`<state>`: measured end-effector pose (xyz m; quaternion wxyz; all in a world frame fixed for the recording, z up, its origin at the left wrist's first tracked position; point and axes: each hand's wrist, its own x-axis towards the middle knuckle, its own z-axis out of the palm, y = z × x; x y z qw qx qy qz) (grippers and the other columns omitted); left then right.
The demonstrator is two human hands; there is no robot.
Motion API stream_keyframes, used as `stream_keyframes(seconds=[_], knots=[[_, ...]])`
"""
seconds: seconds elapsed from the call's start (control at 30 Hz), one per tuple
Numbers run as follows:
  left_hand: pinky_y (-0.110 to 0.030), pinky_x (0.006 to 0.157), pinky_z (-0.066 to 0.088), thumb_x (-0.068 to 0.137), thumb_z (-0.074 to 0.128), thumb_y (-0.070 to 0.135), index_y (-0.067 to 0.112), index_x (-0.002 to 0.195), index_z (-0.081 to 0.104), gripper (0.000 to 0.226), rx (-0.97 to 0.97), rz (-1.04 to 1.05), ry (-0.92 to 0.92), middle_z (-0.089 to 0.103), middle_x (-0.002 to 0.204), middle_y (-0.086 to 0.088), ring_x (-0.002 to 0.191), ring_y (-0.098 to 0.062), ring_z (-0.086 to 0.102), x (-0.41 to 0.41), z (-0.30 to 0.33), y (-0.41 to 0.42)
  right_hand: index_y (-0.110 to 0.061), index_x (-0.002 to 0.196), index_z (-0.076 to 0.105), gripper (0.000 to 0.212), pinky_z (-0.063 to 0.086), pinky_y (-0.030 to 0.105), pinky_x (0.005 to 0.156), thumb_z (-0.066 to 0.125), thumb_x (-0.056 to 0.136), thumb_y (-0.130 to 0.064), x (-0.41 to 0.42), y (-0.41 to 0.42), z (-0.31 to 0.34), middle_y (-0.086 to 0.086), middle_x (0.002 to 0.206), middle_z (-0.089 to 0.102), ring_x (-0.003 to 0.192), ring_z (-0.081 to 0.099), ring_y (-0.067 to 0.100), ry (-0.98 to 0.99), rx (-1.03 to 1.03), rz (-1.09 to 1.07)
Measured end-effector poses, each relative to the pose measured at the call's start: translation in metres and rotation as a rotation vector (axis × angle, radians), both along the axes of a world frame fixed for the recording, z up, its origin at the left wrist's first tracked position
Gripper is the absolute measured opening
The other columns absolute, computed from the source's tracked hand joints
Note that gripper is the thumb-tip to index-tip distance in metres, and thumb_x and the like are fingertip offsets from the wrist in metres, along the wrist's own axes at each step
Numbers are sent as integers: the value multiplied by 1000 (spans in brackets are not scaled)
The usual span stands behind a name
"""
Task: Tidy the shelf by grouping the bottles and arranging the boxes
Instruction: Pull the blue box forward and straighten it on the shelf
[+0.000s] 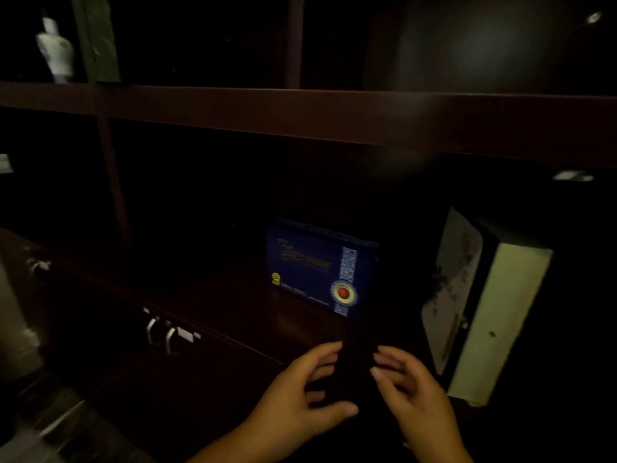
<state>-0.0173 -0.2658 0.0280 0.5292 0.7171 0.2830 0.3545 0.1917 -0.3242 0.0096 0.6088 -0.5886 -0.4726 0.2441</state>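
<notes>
Here we have both hands out in front of the dark wooden shelf point(334, 108), and neither one is on anything we can make out. Our left hand point(300, 396) has its fingers spread and slightly curled, thumb reaching forward low; our right hand point(410, 389) faces it, fingers also apart and bent. The two sit close together with a dark gap between them. The light is too poor for us to tell whether something dark lies in that gap, so we leave it open.

The blue box point(322, 270) stands upright on the lower shelf board, its printed front toward us, a little way beyond our fingertips. Just right of our right hand, the white box point(480, 305) stands on end at a lean, its patterned face angled to the left and its plain side toward us. It sits near the front edge, which suggests it is not yet set in line with the blue one.

Up in the top left compartment a pale bottle point(55, 50) stands alone, well apart from the boxes. Below the shelf we see metal cabinet handles point(163, 332).

We judge the boxes are the step in hand, and the hands' facing palms suit taking a box by its two sides.
</notes>
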Motion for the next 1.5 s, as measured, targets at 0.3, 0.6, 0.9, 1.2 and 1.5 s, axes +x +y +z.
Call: stream_keyframes(seconds=[0.3,0.6,0.9,1.2,1.5], knots=[[-27,96,53,57,88,59,63,127,49,81,18,59,79,56,136,19,123,10,53,-80,5,147,-31,117,70,31,58,44,96,76,88,-23,-29,88,15,-2,113,76,97,75,6,77,-32,-145],[-25,87,52,59,89,41,41,133,52,83,-146,221,52,54,133,4,115,-7,56,-51,-14,280,-30,144,53,55,54,38,98,72,92,-36,27,185,5,-6,137,61,114,63,6,113,-81,-210],[-40,94,48,78,83,28,25,145,44,78,-203,467,56,48,147,-9,130,-28,51,-24,-3,401,-21,158,34,77,43,17,92,72,93,-39,69,270,18,-2,148,52,120,59,8,161,-134,-289],[-40,92,48,92,64,10,15,153,31,69,-157,466,130,43,152,-12,126,-35,53,11,12,481,-16,146,51,61,48,43,104,73,93,-38,71,310,20,3,132,63,124,61,30,94,-221,-448],[-40,97,47,92,59,1,16,153,29,69,-271,239,103,44,150,-9,129,-31,50,23,-1,486,-34,137,57,47,54,46,101,72,93,-31,60,316,3,-8,128,69,117,67,20,197,-107,-483]])
